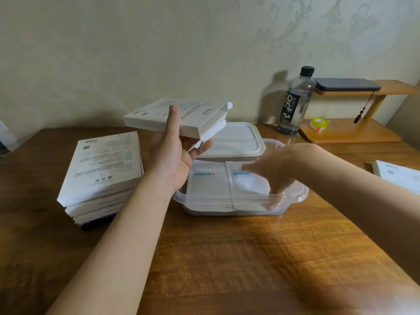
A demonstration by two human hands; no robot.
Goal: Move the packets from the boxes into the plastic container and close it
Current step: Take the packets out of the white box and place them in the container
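A clear plastic container (295, 196) stands at the table's middle with white packets (208, 185) lying flat inside. My right hand (272, 176), blurred, reaches down into it with fingertips on a packet (247, 187) at its right side. My left hand (175, 158) holds a flat white box (172, 117) up above the container's back left, its end flap open toward the right. The white lid (236, 139) lies just behind the container. A stack of several white boxes (102, 173) sits to the left.
A dark-labelled water bottle (295, 103) stands at the back right beside a wooden shelf (350, 130) bearing a phone (347, 84) and a yellow tape roll (319, 123). Another white box (397, 176) lies at the right edge. Wooden table (227, 258) extends toward me.
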